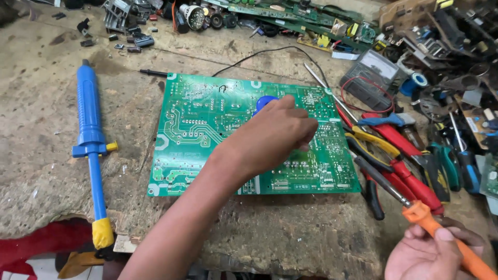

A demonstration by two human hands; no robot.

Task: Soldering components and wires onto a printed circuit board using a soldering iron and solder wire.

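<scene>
Left hand over the board, iron waiting at right
Left hand (270, 136) pinches a blue object (265, 102) above the green circuit board (207, 129); right hand (433, 254) grips the orange-handled soldering iron (415, 207), tip angled up-left toward the board

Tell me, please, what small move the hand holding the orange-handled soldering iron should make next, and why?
Probably bring the orange-handled soldering iron in the right hand leftward to the green circuit board. Its tip points toward the board's right edge but lies off it, while the left hand rests on the board.

The left hand (270, 136) is resting on the green circuit board (197, 129) mid-workbench, covering a blue object (264, 102). The right hand (430, 254) is gripping an orange-handled soldering iron (420, 212) near the bench's front right corner.
</scene>
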